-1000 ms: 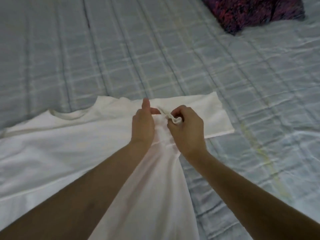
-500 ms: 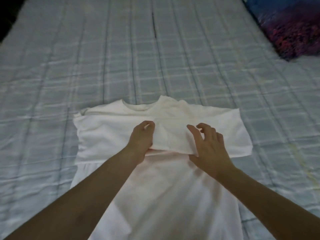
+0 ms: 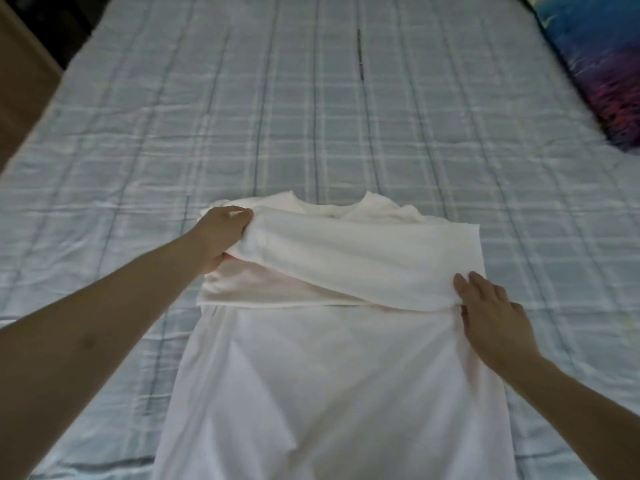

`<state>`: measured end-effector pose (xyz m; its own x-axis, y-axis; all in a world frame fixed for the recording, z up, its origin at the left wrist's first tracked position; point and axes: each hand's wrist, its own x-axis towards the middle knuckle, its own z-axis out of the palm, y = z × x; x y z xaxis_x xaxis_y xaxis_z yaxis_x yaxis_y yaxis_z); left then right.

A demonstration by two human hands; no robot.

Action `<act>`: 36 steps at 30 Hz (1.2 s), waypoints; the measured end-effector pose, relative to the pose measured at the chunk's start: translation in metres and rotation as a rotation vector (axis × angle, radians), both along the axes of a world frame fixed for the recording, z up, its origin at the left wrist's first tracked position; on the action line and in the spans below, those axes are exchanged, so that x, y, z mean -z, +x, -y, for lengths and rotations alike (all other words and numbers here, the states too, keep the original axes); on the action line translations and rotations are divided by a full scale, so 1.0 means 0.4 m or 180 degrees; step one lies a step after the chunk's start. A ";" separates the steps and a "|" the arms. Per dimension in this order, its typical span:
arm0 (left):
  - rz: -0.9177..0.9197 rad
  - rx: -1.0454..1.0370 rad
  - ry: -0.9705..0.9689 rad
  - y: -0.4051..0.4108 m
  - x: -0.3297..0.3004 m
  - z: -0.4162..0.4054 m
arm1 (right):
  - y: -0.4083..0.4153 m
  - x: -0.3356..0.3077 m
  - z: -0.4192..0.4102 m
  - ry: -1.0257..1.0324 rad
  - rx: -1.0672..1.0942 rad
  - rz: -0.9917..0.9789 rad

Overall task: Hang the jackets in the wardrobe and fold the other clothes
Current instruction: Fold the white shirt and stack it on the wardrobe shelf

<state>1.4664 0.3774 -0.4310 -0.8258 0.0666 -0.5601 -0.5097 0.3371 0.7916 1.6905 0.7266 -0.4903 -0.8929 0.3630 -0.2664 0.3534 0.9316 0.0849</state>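
A white t-shirt (image 3: 332, 368) lies face up on the bed, collar away from me, its body running down toward the bottom of the view. Both sleeves are folded inward across the chest, making a band (image 3: 353, 258) on top. My left hand (image 3: 221, 237) grips the left end of that folded band near the shoulder, fingers tucked into the cloth. My right hand (image 3: 491, 313) lies flat with straight fingers on the shirt's right side, touching the lower right corner of the band.
The bed is covered by a pale blue checked quilt (image 3: 311, 116). A dark blue and purple patterned pillow (image 3: 602, 64) sits at the far right. A brown wooden edge (image 3: 20, 98) shows at the upper left beside the bed.
My hands have spread apart from the middle of the chest: the left went to the left shoulder end and took hold of the cloth, the right slid to the right side. The folded band now spans the chest.
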 end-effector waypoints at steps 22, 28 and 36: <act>-0.1452 0.2251 -0.2744 0.040 0.244 0.055 | -0.232 0.045 0.112 -0.0528 0.0006 -0.0616; -0.1671 0.2170 -0.2768 0.044 0.277 0.114 | -0.218 0.109 0.027 -0.0349 0.0334 -0.0249; -0.1662 0.2237 -0.3113 0.043 0.303 0.098 | -0.226 0.122 0.022 -0.0454 0.0392 -0.0252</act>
<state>1.4834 0.3382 -0.5520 -0.9143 0.3198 -0.2487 0.2987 0.9469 0.1193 1.6001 0.7178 -0.5391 -0.8643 0.4344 -0.2537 0.4658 0.8815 -0.0775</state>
